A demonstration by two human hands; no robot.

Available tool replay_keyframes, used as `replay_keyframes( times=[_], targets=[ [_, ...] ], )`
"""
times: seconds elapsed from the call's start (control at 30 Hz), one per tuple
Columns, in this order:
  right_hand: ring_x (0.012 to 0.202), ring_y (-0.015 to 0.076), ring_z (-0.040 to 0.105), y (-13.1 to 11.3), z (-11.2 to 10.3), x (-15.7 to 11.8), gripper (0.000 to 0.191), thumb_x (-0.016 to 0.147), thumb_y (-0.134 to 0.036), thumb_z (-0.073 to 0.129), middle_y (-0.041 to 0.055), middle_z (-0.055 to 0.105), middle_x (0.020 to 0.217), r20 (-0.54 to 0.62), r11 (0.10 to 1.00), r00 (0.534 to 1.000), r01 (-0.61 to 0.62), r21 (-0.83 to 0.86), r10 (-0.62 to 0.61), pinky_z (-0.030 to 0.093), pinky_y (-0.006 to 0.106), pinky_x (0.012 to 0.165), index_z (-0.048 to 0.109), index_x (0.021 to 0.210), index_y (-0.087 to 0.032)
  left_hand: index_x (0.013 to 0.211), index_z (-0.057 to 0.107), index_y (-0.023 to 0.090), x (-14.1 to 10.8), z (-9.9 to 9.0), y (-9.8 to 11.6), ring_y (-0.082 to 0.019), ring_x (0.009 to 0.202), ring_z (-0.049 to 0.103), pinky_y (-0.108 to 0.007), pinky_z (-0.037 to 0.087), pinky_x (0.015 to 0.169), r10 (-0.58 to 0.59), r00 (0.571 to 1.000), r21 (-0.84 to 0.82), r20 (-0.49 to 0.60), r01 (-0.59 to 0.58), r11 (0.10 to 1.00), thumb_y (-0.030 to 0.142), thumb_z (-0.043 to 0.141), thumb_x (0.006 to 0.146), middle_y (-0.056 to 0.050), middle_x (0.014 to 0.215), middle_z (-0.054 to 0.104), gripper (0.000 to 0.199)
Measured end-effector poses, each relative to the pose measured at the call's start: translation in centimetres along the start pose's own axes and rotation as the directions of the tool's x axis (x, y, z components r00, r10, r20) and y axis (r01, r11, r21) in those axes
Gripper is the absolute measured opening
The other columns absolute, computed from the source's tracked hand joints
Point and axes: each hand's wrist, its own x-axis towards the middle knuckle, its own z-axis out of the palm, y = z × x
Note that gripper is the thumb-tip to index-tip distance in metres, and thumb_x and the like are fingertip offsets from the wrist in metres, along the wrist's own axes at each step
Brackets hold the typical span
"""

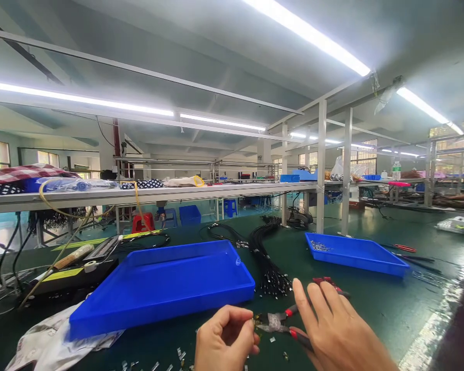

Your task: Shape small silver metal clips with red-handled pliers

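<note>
Pliers w/ red-and-black handles (274, 322) are just above the dark green counter (390, 304), low & right of centre, jaws pointing at the L hand. Right hand (338, 330) is over the handles, which run apart & go in under it; its fingers are stretched out, slightly spread, thumb hidden, so can't tell how firmly it grips. Left hand (226, 337) has thumb & index finger pinched together at the plier tips, apparently on a small yellowish piece (257, 320), too tiny to ID.

Small clear/metallic bits (180, 354) are scattered on the counter nr the L hand. Big blue tray (185, 278) sits behind & left of the L hand, w/ white plastic bag (50, 342) partly under its near-left corner. Black cable bundle (261, 252) lies btwn it & the smaller blue tray (363, 252), which has a few small metal parts (319, 246) at its left end. Dark red tool (328, 282) is just behind the R hand, partly hidden. Wood-handled iron (73, 256) is far left, nr a black box (67, 288).
</note>
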Motion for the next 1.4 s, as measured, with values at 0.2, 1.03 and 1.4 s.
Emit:
replay_keyframes(
  times=[0.2,1.03,1.4],
  targets=[
    [0.085,0.0366,0.055,-0.3,-0.2,0.2,0.051,0.065,-0.024,0.060,0.0197,0.064,0.085,0.002,0.999,0.999,-0.041,-0.004,0.041,0.050,0.046,0.066,0.065,0.111,-0.001,0.071,0.067,0.014,-0.1,0.1,-0.4,-0.019,0.049,0.064,-0.025,0.053,0.052,0.048,0.999,0.036,-0.016,-0.048,0.998,0.038,0.069,0.064,-0.007,0.055,0.069,0.025],
    [0.041,0.0086,0.027,0.4,-2.1,1.8,0.033,0.082,-0.032,0.046,-0.0063,0.031,0.046,0.777,0.634,0.621,-0.561,0.532,-0.103,0.014,0.025,0.040,0.044,0.051,-0.020,0.071,0.069,0.016,-0.1,-0.2,-0.3,-0.020,0.056,0.064,-0.025,0.054,0.052,0.141,0.990,-0.065,0.008,-0.140,0.988,0.045,0.075,0.064,-0.004,0.058,0.066,0.030],
    [0.066,0.0236,0.060,0.7,-0.1,-0.5,0.031,0.088,-0.039,0.042,0.0064,0.063,0.073,0.590,0.797,0.807,-0.352,0.490,-0.007,0.041,0.032,0.057,0.062,0.077,-0.019,0.072,0.070,0.013,-0.3,-0.3,0.5,-0.016,0.049,0.061,-0.023,0.050,0.051,0.005,0.999,-0.125,0.043,0.000,0.992,0.048,0.079,0.058,-0.005,0.053,0.067,0.038]
  ],
)
